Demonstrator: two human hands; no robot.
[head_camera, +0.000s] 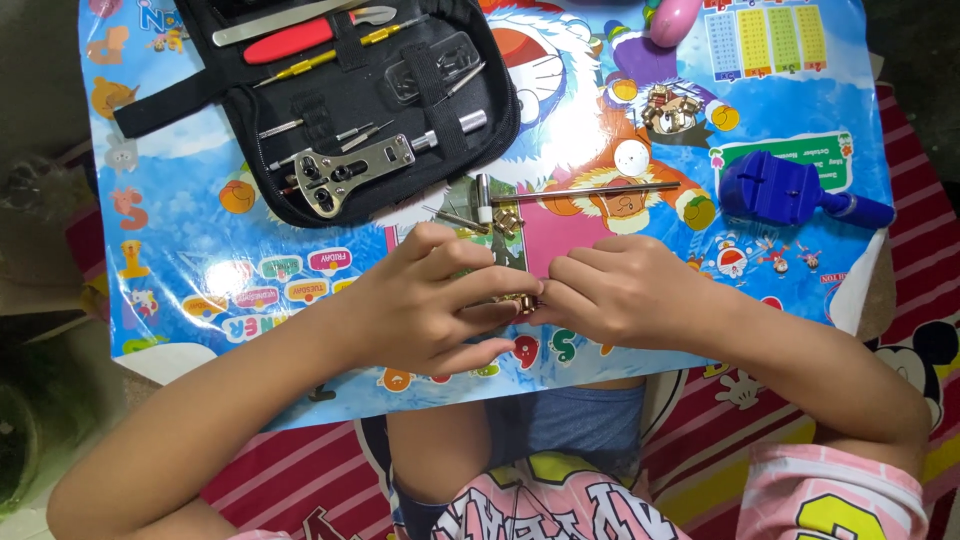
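Observation:
My left hand (435, 305) and my right hand (620, 290) meet at the middle of a small colourful cartoon-printed table (200, 270). Together their fingertips pinch a small gold-coloured metal watch band piece (525, 303). Most of the piece is hidden by the fingers. Just beyond the hands lie another gold band piece (507, 220), a small silver-headed hammer (483, 197) and a thin metal rod tool (590, 191).
An open black tool case (350, 100) with tweezers, screwdrivers and a silver case wrench sits at the far left. A blue band-link tool (790, 192), a round watch face (632, 157), gold links (672, 108) and a pink object (675, 20) lie at the far right.

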